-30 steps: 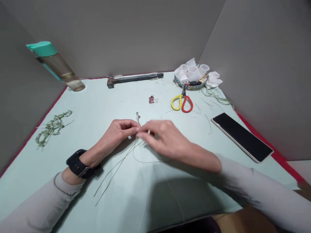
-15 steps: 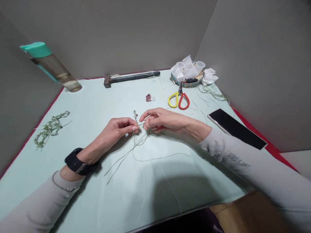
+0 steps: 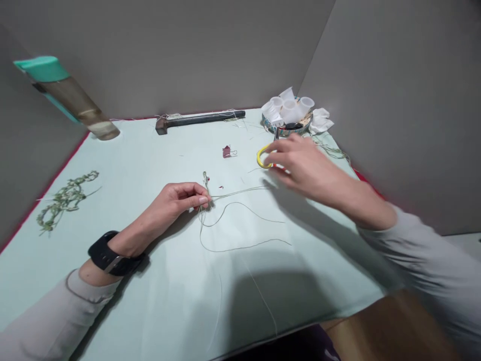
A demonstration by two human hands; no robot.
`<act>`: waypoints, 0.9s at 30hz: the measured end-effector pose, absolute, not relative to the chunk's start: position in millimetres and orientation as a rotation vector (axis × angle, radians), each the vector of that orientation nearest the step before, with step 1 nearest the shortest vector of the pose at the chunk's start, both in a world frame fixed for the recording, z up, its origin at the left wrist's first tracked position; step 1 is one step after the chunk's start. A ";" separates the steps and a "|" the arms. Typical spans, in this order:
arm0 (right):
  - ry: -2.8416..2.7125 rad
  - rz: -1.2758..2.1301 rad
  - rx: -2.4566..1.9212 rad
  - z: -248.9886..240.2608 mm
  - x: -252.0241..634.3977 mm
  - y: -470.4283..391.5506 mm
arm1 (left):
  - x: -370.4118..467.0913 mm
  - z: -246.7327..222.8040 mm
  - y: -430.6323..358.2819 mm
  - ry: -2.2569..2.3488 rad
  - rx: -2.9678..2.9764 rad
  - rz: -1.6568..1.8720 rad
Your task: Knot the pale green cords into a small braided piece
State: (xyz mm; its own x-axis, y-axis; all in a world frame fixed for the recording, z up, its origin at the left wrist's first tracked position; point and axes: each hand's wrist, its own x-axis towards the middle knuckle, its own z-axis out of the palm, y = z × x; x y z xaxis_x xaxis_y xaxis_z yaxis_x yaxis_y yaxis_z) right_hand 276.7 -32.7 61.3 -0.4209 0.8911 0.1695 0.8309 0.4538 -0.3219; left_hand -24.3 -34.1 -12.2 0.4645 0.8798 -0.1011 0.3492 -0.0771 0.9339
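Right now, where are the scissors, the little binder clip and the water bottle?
scissors (image 3: 262,156), head view, on the yellow handle loop beside the right hand.
binder clip (image 3: 226,151), head view, on its dark red body.
water bottle (image 3: 71,100), head view, on its clear barrel.

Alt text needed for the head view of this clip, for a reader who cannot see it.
A person's left hand pinches a knotted green cord on a pale green table, while the right hand reaches over the yellow-and-red scissors. A bottle, binder clip and small cups sit farther back.

sleeves (image 3: 45,321): pale grey, long | left wrist: black watch (image 3: 107,258)
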 end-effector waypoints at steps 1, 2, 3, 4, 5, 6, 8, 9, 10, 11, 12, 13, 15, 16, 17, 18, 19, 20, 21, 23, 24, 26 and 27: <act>-2.455 0.325 -1.379 54.6 264.0 -33.1 | -24.7 -12.6 -34.5 1.077 1.651 0.625; -2.496 0.381 -1.292 47.7 250.7 -33.5 | -25.2 -13.3 -34.9 1.077 1.650 0.626; -2.516 0.430 -1.214 40.9 237.6 -33.7 | -25.7 -14.3 -35.2 1.075 1.648 0.630; -2.534 0.478 -1.152 34.6 225.6 -33.8 | -26.3 -15.7 -35.4 1.072 1.646 0.634; -2.545 0.524 -1.089 28.9 215.3 -33.6 | -27.0 -17.3 -35.4 1.067 1.643 0.639; -2.547 0.572 -1.039 23.8 207.1 -33.1 | -27.6 -18.9 -35.3 1.062 1.640 0.643; -2.538 0.649 -0.958 15.5 196.8 -31.8 | -28.7 -21.8 -34.8 1.050 1.632 0.649; -2.533 0.675 -0.928 12.2 194.3 -31.0 | -28.9 -22.8 -34.6 1.043 1.628 0.650; -2.526 0.689 -0.908 9.3 193.0 -30.3 | -29.1 -23.4 -34.4 1.037 1.624 0.651; -2.521 0.694 -0.897 6.8 192.4 -29.7 | -29.0 -23.6 -34.3 1.030 1.620 0.653; -2.515 0.691 -0.893 4.7 192.2 -29.3 | -28.8 -23.4 -34.4 1.025 1.617 0.653; -2.509 0.685 -0.895 2.9 192.2 -28.9 | -28.6 -22.9 -34.5 1.020 1.616 0.652; -2.498 0.677 -0.909 0.6 191.9 -28.3 | -28.0 -21.5 -35.0 1.014 1.614 0.650; -2.492 0.679 -0.913 0.1 191.8 -28.1 | -27.7 -20.8 -35.2 1.012 1.613 0.649; -2.487 0.684 -0.911 0.1 191.9 -27.9 | -27.5 -20.2 -35.5 1.011 1.611 0.650; -2.479 0.691 -0.906 0.4 192.1 -27.8 | -27.4 -19.7 -35.7 1.011 1.610 0.651; -2.469 0.700 -0.895 1.1 192.6 -27.6 | -27.4 -19.4 -35.9 1.011 1.608 0.653; -2.457 0.709 -0.879 1.8 193.2 -27.3 | -27.5 -19.3 -36.0 1.011 1.606 0.654; -2.445 0.718 -0.860 2.3 193.9 -27.0 | -27.7 -19.4 -36.0 1.010 1.604 0.655; -2.414 0.724 -0.831 2.1 194.9 -25.7 | -28.3 -20.3 -35.9 1.004 1.601 0.658; -2.396 0.720 -0.826 1.0 195.1 -24.9 | -28.6 -20.9 -35.7 1.000 1.599 0.661; -2.365 0.716 -0.825 -3.0 194.8 -23.2 | -29.1 -22.6 -35.3 0.991 1.597 0.673; -2.357 0.722 -0.820 -5.6 194.3 -22.6 | -29.3 -23.4 -35.1 0.987 1.596 0.680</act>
State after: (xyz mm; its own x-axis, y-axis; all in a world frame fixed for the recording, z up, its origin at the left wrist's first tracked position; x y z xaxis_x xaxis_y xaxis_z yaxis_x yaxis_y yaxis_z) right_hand 194.3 -22.6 -5.6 -0.6707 0.6754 0.3065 0.3881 0.6717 -0.6310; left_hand -29.3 -35.1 -23.4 0.4909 0.8687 -0.0660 0.2482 -0.0668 0.9664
